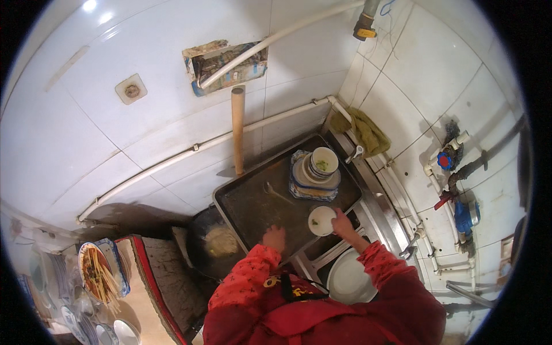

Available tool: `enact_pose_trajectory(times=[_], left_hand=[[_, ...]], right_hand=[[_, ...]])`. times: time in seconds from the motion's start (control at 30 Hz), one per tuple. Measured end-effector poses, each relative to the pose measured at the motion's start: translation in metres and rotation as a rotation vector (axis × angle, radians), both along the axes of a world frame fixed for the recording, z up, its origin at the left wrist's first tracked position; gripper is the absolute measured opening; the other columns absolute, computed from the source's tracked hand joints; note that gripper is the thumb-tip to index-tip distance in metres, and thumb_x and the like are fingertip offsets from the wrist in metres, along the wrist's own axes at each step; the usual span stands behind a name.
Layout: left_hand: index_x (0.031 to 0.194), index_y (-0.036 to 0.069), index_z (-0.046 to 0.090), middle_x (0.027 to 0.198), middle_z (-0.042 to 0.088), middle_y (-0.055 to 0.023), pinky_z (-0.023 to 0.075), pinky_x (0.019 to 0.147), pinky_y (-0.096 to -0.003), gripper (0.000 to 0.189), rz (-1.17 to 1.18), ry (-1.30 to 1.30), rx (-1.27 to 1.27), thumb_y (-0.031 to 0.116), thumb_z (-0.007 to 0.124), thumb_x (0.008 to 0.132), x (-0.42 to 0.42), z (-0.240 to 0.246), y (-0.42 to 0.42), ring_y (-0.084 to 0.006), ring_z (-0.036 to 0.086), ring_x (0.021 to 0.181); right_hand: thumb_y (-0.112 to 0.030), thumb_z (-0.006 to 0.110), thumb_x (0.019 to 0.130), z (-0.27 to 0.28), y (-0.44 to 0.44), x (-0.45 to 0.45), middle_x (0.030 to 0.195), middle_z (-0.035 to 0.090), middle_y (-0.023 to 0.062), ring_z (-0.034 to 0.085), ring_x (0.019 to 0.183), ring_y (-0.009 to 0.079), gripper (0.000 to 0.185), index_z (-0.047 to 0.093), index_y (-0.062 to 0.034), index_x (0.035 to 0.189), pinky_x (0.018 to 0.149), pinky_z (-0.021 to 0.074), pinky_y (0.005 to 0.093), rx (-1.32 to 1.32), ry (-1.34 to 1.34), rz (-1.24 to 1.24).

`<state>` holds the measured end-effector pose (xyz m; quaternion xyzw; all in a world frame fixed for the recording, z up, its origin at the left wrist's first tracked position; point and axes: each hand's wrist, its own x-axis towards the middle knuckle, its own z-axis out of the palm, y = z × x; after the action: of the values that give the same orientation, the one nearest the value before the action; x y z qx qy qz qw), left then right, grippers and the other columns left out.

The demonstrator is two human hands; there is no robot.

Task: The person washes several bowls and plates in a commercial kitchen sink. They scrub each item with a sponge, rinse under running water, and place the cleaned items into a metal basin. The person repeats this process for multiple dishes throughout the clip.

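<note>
My right hand [343, 225] grips the rim of a small white bowl [318, 221] that has a bit of green food inside. The bowl is over the near right part of a large dark metal tray [254, 215]. Low over the tray's near side is my left hand [274, 238], its fingers partly hidden; whether it touches the tray is unclear. A spoon [278, 192] lies on the tray. Behind the bowl stands a stack of plates [308, 187], topped by nested bowls [324, 160] with green scraps in the upper one.
A wok [202, 258] with pale food in it sits left of the tray. A large white basin [351, 278] is below my right forearm. Beside the tray are a tap [354, 154] and a green cloth [366, 133]. Far left, a bowl with chopsticks [97, 271] stands among dishes.
</note>
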<state>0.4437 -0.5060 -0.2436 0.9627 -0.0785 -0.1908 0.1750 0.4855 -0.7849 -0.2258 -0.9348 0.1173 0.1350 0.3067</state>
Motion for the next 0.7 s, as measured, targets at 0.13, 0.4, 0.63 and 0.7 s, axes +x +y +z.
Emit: enact_pose_trajectory(times=[0.13, 0.4, 0.63, 0.7], left_hand=[[0.127, 0.004, 0.051, 0.125, 0.049, -0.0205, 0.0431, 0.093, -0.0459, 0.05, -0.075, -0.047, -0.19, 0.019, 0.062, 0.079, -0.01, 0.048, -0.022, -0.0372, 0.049, 0.115], [0.115, -0.003, 0.057, 0.112, 0.056, -0.0168, 0.0413, 0.091, -0.043, 0.039, -0.763, -0.522, -0.076, 0.014, 0.054, 0.081, -0.057, 0.038, 0.006, -0.0347, 0.052, 0.106], [0.099, -0.003, 0.059, 0.088, 0.055, -0.0136, 0.0452, 0.076, -0.0405, 0.03, -0.364, -0.363, -0.256, 0.009, 0.06, 0.071, -0.052, 0.032, -0.028, -0.0322, 0.055, 0.085], [0.098, -0.004, 0.058, 0.089, 0.055, -0.0155, 0.0454, 0.075, -0.0405, 0.032, -0.355, -0.355, -0.323, 0.006, 0.061, 0.069, -0.058, 0.032, -0.028, -0.0327, 0.055, 0.086]], right_hand=[[-0.021, 0.048, 0.089, -0.009, 0.076, -0.019, 0.117, 0.056, 0.0294, 0.055, 0.105, 0.0462, 0.045, 0.042, 0.0002, 0.128, 0.09, 0.0434, 0.0496, 0.062, -0.032, 0.022], [-0.011, 0.042, 0.084, 0.004, 0.088, -0.023, 0.103, 0.063, 0.0155, 0.06, 0.097, 0.0264, 0.039, 0.053, -0.0007, 0.12, 0.082, 0.0482, 0.0377, 0.356, 0.43, 0.384], [-0.012, 0.045, 0.085, -0.035, 0.102, -0.052, 0.11, 0.057, 0.0184, 0.059, 0.082, 0.0235, 0.052, 0.04, 0.0043, 0.134, 0.066, 0.049, 0.0364, 0.728, 0.187, -0.065], [-0.008, 0.046, 0.082, -0.038, 0.093, -0.059, 0.096, 0.061, 0.0128, 0.058, 0.073, 0.0186, 0.048, 0.047, 0.0033, 0.128, 0.061, 0.0474, 0.0318, 0.62, 0.257, -0.082]])
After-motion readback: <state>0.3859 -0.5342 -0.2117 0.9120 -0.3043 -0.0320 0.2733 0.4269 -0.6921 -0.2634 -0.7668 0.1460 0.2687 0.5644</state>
